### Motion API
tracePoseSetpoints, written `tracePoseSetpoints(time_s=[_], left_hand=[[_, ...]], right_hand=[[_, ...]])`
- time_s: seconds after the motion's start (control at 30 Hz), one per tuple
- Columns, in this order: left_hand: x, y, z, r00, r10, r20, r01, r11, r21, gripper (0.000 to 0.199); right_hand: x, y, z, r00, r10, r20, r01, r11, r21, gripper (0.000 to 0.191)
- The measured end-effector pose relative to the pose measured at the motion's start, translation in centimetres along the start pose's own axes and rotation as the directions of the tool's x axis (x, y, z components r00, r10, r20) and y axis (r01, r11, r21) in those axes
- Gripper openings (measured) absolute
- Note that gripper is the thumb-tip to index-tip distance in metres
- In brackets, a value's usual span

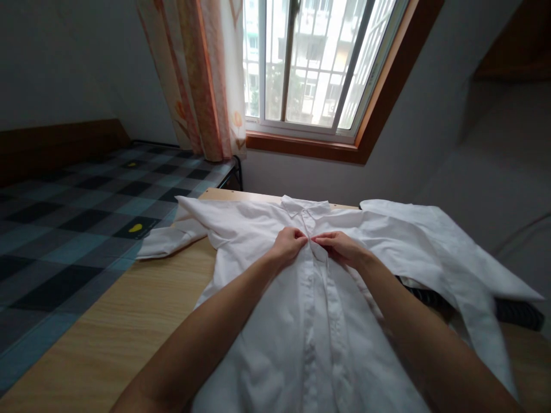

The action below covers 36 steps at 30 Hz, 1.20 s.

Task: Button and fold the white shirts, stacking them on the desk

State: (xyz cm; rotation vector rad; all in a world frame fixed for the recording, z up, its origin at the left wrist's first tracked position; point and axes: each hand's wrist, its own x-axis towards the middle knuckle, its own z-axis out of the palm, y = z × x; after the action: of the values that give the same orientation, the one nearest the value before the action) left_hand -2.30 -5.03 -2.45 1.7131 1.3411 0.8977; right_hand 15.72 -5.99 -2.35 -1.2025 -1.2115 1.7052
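Shirt (267, 344) runs straight ahead, collar (297, 205) toward window (314, 69); left fingers (297, 234), right fingers (327, 236) pinch placket (309, 310).

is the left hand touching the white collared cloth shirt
Touching: the head view shows the left hand pinching the white collared cloth shirt at its front opening.

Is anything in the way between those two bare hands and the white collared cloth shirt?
Nothing visible: the bare left hand and bare right hand both touch the white collared shirt, at its front, just below the collar.
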Motion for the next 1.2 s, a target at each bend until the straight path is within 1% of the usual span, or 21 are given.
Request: tracePoseSetpoints(time_s=[0.07,0.13,0.17,0.23,0.33,0.43,0.5,0.57,0.63,0.67,0.73,0.83,0.97,1.1,1.17,1.2], left_hand=[[0.1,0.0,0.0,1.0,-0.004,0.006,0.004,1.0,0.004,0.014],[0.2,-0.1,0.0,1.0,-0.01,0.006,0.01,1.0,0.005,0.014],[0.2,-0.1,0.0,1.0,-0.009,0.004,0.009,1.0,0.008,0.014],[0.3,-0.2,0.0,1.0,-0.001,-0.007,0.001,1.0,0.017,0.014],[0.4,-0.4,0.1,1.0,0.022,-0.018,-0.021,0.999,0.031,0.015],[0.4,-0.5,0.4,0.999,0.028,-0.043,-0.027,0.999,0.036,0.016],[0.5,-0.5,0.5,0.997,0.018,-0.07,-0.015,0.999,0.043,0.017],[0.5,-0.4,0.6,0.995,-0.009,-0.097,0.013,0.999,0.043,0.015],[0.4,-0.2,0.6,0.991,-0.036,-0.128,0.04,0.999,0.032,0.009],[0.3,-0.1,0.6,0.989,-0.043,-0.145,0.047,0.999,0.022,0.008],[0.2,0.0,0.6,0.984,-0.045,-0.173,0.046,0.999,0.002,0.011],[0.0,-0.1,0.6,0.981,-0.028,-0.194,0.025,1.0,-0.017,0.013],[-0.1,-0.2,0.7,0.976,0.005,-0.216,-0.008,1.0,-0.011,0.011],[-0.2,-0.1,0.7,0.973,0.03,-0.228,-0.033,0.999,-0.01,0.01],[-0.3,0.1,0.7,0.975,0.038,-0.221,-0.042,0.999,-0.012,0.011],[-0.4,0.1,0.7,0.976,0.042,-0.212,-0.047,0.999,-0.017,0.011]], right_hand=[[0.3,0.2,0.2,1.0,-0.025,-0.015,0.025,1.0,-0.004,0.024],[0.6,0.7,0.8,0.988,-0.115,-0.102,0.113,0.993,-0.023,0.023],[0.8,1.0,1.1,0.972,-0.171,-0.16,0.166,0.985,-0.046,0.022],[1.0,1.7,1.8,0.922,-0.284,-0.265,0.258,0.957,-0.128,0.021],[1.1,2.3,2.5,0.848,-0.415,-0.328,0.323,0.898,-0.3,0.021],[0.8,2.5,3.1,0.782,-0.511,-0.358,0.301,0.811,-0.501,0.019],[0.6,2.5,3.6,0.734,-0.574,-0.363,0.266,0.735,-0.624,0.016],[0.4,2.5,4.1,0.699,-0.623,-0.35,0.224,0.656,-0.721,0.015],[0.4,2.5,4.5,0.676,-0.66,-0.327,0.178,0.578,-0.796,0.015],[0.3,2.6,4.6,0.669,-0.672,-0.316,0.156,0.544,-0.825,0.015],[0.3,2.7,4.7,0.665,-0.683,-0.303,0.122,0.499,-0.858,0.016],[0.2,2.8,4.7,0.67,-0.676,-0.306,0.093,0.486,-0.869,0.016],[0.1,2.7,4.6,0.665,-0.677,-0.314,0.113,0.507,-0.855,0.016],[0.1,2.6,4.5,0.674,-0.662,-0.327,0.186,0.581,-0.792,0.014],[0.1,2.6,4.5,0.677,-0.651,-0.342,0.192,0.605,-0.773,0.013],[0.0,2.5,4.6,0.676,-0.65,-0.346,0.181,0.603,-0.777,0.013]])
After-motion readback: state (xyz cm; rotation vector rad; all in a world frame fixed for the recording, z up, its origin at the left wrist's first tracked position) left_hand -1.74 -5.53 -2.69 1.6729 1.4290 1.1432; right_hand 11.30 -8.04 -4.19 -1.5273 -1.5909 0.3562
